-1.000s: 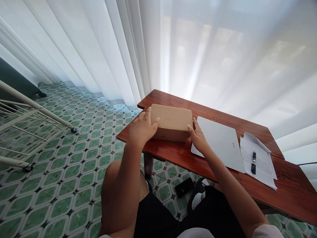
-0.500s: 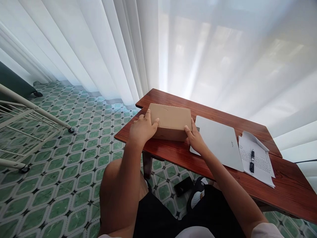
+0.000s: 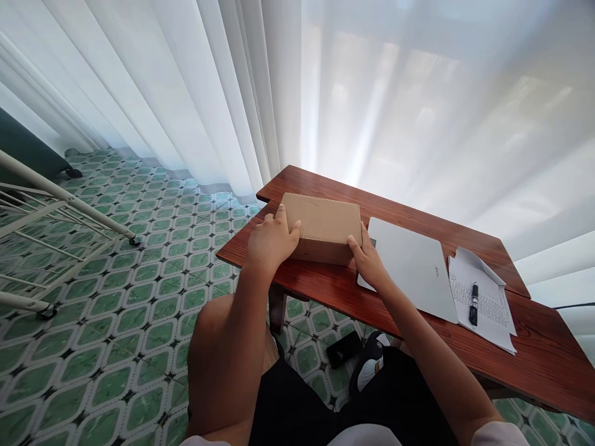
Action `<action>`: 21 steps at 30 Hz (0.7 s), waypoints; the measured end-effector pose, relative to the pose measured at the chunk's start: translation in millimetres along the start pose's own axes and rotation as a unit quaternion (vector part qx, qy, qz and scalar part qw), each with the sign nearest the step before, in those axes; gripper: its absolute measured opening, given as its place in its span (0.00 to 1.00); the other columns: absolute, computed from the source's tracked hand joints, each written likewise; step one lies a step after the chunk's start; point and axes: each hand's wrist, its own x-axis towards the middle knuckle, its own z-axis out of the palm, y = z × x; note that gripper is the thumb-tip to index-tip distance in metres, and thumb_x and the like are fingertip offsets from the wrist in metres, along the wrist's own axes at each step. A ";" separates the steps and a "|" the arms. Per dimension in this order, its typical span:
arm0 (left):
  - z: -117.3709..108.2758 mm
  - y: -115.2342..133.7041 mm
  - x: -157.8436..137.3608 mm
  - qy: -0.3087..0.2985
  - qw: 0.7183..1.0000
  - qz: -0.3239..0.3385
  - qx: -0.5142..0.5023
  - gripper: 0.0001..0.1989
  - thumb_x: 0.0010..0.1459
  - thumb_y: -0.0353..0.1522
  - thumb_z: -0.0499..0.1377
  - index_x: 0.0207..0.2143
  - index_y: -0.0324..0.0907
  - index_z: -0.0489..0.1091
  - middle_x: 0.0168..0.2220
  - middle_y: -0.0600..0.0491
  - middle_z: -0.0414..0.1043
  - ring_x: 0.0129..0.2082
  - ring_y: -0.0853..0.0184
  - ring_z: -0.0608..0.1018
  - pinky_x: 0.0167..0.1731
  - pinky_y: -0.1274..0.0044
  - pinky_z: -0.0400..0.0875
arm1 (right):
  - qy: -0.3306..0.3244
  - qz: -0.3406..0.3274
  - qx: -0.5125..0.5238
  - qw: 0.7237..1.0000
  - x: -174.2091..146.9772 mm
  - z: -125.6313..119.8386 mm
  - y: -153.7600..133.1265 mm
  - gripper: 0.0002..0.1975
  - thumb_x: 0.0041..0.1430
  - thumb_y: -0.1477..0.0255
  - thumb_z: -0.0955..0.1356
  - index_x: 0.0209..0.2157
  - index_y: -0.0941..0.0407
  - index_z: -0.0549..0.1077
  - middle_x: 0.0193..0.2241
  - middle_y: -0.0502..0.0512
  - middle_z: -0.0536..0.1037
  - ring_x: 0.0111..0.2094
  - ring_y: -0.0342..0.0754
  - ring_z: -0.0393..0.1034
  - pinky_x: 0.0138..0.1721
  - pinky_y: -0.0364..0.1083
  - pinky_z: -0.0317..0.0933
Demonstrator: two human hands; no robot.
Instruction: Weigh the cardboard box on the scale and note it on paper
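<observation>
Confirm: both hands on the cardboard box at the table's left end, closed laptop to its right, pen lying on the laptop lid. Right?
Not quite. In the head view the pen lies on the written sheets of paper, right of the closed laptop, not on its lid. The rest holds: left hand and right hand grip the ends of the cardboard box at the table's left end.

Left hand (image 3: 272, 243) — thumb now farther onto cardboard box (image 3: 322, 226) top.

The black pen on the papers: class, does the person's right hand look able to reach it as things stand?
Probably yes: the right hand rests at the cardboard box, and only the flat closed laptop lies between it and the pen.
</observation>
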 end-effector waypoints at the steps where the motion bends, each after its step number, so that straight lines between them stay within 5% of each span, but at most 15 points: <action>1: 0.1 -0.2 0.0 0.002 1.000 0.002 -0.001 0.35 0.69 0.43 0.45 0.72 0.31 0.52 0.62 0.33 0.65 0.59 0.43 0.72 0.57 0.58 0.67 | 0.000 0.003 -0.005 1.000 -0.7 -0.3 -1.7 0.46 0.62 0.41 0.62 0.73 0.49 0.49 0.72 0.57 0.56 0.71 0.68 0.54 0.70 0.70 0.47; 14: -5.4 1.0 -5.3 0.035 0.999 0.005 0.007 0.34 0.70 0.42 0.44 0.72 0.33 0.53 0.63 0.36 0.66 0.57 0.43 0.74 0.54 0.58 0.70 | -0.003 -0.008 -0.048 0.999 -16.4 -5.8 -25.6 0.58 0.53 0.46 0.73 0.75 0.51 0.41 0.66 0.65 0.66 0.64 0.67 0.64 0.61 0.67 0.63; 21: -6.5 3.7 -9.7 0.090 0.995 0.039 0.008 0.33 0.69 0.41 0.44 0.70 0.32 0.57 0.59 0.36 0.70 0.53 0.45 0.77 0.51 0.58 0.72 | 0.016 -0.025 -0.054 0.998 -19.5 -11.8 -26.9 0.62 0.50 0.49 0.76 0.75 0.51 0.39 0.68 0.66 0.64 0.62 0.66 0.66 0.59 0.65 0.66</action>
